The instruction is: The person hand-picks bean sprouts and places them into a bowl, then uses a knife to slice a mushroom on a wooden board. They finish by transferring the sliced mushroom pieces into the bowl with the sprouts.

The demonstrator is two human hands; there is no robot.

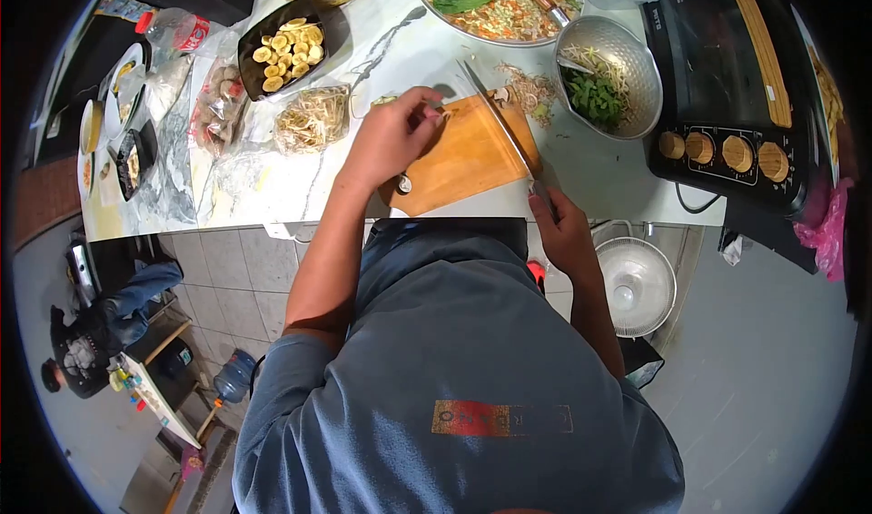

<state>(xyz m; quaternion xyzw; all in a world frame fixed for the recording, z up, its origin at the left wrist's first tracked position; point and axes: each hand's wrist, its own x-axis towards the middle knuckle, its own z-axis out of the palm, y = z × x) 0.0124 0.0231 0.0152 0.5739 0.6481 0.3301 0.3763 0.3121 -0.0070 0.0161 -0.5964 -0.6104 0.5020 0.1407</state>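
Note:
A wooden cutting board [463, 164] lies at the near edge of the marble-patterned table. My right hand [563, 228] is closed on the handle of a long knife [497, 114], whose blade slants up and left across the board's right part. Over the board's upper left is my left hand [397, 137], fingers curled together; whatever they pinch is too small to name. A small round dark-and-white item [404, 184] sits at the board's lower left. Thin shreds [531, 92] lie past the board's upper right corner.
Behind the board are a tray of chopped vegetables [500, 19] and a metal bowl of greens and sprouts [645, 78]. Bagged sprouts [312, 119] and a black bowl of banana slices [331, 33] stand left. A black stove [727, 164] is right. Another person [86, 341] is far left.

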